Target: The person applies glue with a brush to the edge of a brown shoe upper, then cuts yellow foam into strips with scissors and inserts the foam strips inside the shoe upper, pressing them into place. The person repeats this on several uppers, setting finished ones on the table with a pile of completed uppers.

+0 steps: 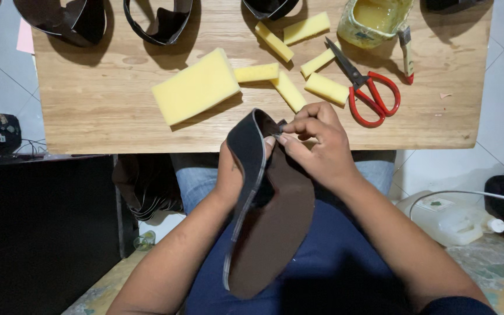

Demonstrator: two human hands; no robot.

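Over my lap I hold a dark brown, sole-shaped leather piece (pixel 278 230) with a grey lining and a pale edge strip. My left hand (pixel 231 172) grips it from behind, thumb near the top edge. Fingers of my right hand (pixel 316 143) pinch the piece's upper end just below the table's front edge. A large yellow foam block (pixel 196 86) lies on the wooden table (pixel 100 111) beyond my hands, and several small foam strips (pixel 290 90) are scattered beside it.
Red-handled scissors (pixel 366 90) lie right of the foam. A glue tub (pixel 374 20) with a small brush (pixel 406 52) stands at the back right. Curved dark leather pieces (pixel 158 20) sit along the far edge. A white plastic jug (pixel 453 219) lies on the floor, right.
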